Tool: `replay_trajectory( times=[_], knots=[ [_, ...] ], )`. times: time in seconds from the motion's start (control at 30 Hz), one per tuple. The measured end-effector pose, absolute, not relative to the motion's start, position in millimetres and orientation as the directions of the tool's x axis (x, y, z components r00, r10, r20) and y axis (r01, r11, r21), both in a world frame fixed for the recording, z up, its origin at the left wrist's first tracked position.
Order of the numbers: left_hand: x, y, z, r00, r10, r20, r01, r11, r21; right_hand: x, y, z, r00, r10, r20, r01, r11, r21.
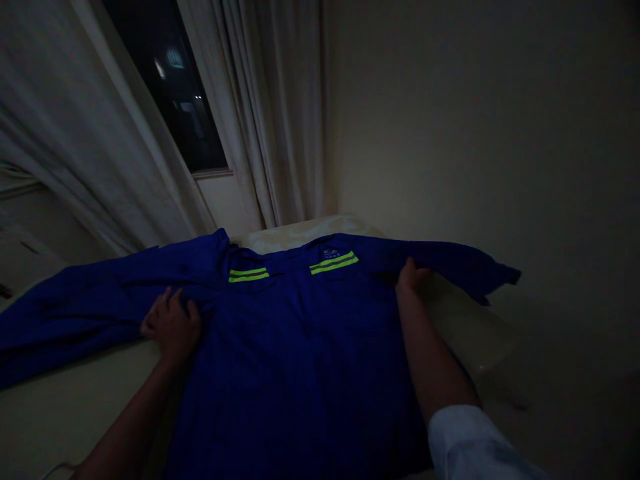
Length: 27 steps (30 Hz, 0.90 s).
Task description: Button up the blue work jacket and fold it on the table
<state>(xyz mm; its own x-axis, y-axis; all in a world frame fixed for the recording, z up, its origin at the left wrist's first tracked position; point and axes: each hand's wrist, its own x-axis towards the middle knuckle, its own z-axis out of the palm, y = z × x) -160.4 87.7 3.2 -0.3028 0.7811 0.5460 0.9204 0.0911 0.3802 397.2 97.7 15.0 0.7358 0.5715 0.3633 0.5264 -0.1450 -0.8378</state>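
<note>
A blue long-sleeved work jacket [300, 360] lies spread out, its collar end away from me and its sleeves stretched to both sides. Two yellow-green striped bands [334, 263] cross its chest, with a small printed mark above the right one. My left hand [174, 325] rests on the left sleeve close to the armpit, fingers spread and holding nothing. At the opposite armpit, my right hand [413, 275] grips the lower edge of the right sleeve, its fingers partly hidden. That sleeve's cuff [503, 277] reaches past the edge of the bed.
Beneath the jacket is a bed with a pale cover [100, 413]. Long curtains [280, 120] hang behind it beside a dark window [175, 87]. A plain wall [475, 133] stands close on the right. A thin cable [56, 469] shows at the lower left.
</note>
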Motion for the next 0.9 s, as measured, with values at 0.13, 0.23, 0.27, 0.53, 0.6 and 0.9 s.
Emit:
replay_trajectory(
  times=[0.13, 0.23, 0.27, 0.53, 0.6, 0.9],
  knots=[
    [-158, 86, 2, -0.138, 0.886, 0.443, 0.958, 0.006, 0.287, 407, 113, -6, 0.946, 0.190, 0.264, 0.309, -0.269, -0.912],
    [-160, 86, -2, -0.098, 0.898, 0.429, 0.970, -0.009, 0.242, 415, 118, -18, 0.917, 0.107, 0.384, 0.399, -0.259, -0.880],
    [-160, 86, -4, -0.094, 0.896, 0.434, 0.974, -0.008, 0.226, 418, 117, -19, 0.907, 0.095, 0.410, 0.420, -0.260, -0.870],
    [-152, 81, -1, -0.093, 0.902, 0.421, 0.982, 0.013, 0.191, 378, 107, 7, 0.682, 0.453, 0.574, 0.661, -0.046, -0.749],
    [-147, 77, 0, -0.073, 0.913, 0.400, 0.984, 0.000, 0.178, 352, 107, 12, 0.547, 0.629, 0.552, 0.696, 0.025, -0.717],
    [-80, -16, -15, 0.475, 0.875, 0.091, 0.850, -0.483, 0.209, 231, 80, 16, -0.535, 0.820, 0.204, 0.670, 0.559, -0.489]
  ],
)
